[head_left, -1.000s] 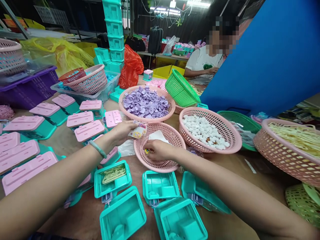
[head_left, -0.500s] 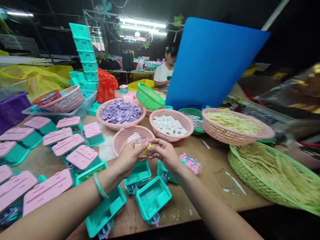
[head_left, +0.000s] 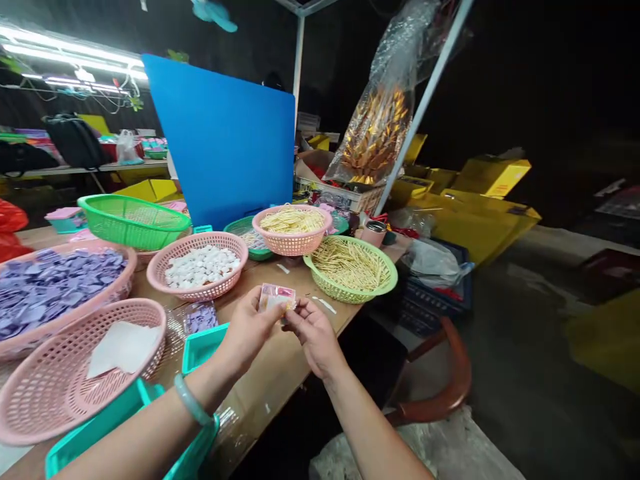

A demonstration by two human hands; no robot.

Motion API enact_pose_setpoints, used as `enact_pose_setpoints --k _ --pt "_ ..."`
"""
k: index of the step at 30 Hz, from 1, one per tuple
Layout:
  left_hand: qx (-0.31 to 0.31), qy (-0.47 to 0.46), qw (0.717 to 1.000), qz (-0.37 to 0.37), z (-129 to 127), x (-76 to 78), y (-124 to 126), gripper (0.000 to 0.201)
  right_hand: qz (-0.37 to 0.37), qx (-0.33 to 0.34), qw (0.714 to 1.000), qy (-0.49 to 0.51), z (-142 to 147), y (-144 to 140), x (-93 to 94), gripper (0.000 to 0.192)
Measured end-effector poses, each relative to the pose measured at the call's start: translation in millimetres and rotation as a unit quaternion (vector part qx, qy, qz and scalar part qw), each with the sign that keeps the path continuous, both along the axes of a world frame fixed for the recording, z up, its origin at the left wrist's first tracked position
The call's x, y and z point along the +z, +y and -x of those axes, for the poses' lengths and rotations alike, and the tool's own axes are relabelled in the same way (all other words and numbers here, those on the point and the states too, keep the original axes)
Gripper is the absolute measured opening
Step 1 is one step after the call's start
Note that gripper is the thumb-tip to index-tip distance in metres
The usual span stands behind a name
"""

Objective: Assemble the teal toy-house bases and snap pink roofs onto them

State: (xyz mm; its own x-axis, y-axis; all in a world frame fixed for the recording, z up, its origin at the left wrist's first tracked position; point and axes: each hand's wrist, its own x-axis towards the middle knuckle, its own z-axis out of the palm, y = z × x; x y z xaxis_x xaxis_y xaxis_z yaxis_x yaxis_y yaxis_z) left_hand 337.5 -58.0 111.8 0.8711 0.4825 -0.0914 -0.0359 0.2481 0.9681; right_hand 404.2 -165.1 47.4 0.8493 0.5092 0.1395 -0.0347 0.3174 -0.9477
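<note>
Far left on the counter (head_left: 280,363) there's a big pink basket of purple pieces (head_left: 55,290), and in front of it another pink basket (head_left: 60,393) with just a white sheet (head_left: 123,347) lying in it. A teal tray (head_left: 203,347) pokes out right beside that one, with a little bag of purple bits (head_left: 199,317) just behind it. Moving along, there's a green empty basket (head_left: 133,223), a pink basket of white pieces (head_left: 200,267), then two baskets of pale sticks, one pink (head_left: 293,230) and one green (head_left: 350,270), with a blue board (head_left: 225,143) standing up behind the lot. Now the actual action: the left hand (head_left: 247,330), jade-ish bangle on the wrist, is pinching a small sticker card (head_left: 277,298) from its left side, held up above the counter edge, close to the green stick basket but not touching it. The right hand (head_left: 313,333) has thumb and fingertips closed right at the card's lower right corner, on a tiny yellow bit I can't really make out. Looks to me like a peel or pick-off step, mid-way, with the small piece not clearly free of the card. I'd guess the next move needs a steady card and a careful fingertip pull so the little piece doesn't tear or curl.
</note>
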Motion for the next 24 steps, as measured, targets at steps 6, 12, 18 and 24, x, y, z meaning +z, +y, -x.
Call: enact_pose_setpoints --k 6,12,18,24 --pt "0.015 -0.010 0.985 0.169 -59 -25.4 -49 0.021 0.125 -0.070 0.987 -0.073 -44 -42 -10.2 0.045" --pt "0.067 0.074 0.969 0.225 -81 -41.6 -49 0.014 0.434 -0.181 0.864 -0.181 -167 -108 26.1 0.038" --pt "0.034 0.090 0.962 0.254 -81 -33.3 -53 0.020 0.640 -0.111 0.729 -0.214 -229 -107 24.0 0.021" --pt "-0.005 0.112 0.966 0.232 -82 -17.1 -34 0.018 0.634 -0.114 0.705 -0.298 -223 -113 7.4 0.019"
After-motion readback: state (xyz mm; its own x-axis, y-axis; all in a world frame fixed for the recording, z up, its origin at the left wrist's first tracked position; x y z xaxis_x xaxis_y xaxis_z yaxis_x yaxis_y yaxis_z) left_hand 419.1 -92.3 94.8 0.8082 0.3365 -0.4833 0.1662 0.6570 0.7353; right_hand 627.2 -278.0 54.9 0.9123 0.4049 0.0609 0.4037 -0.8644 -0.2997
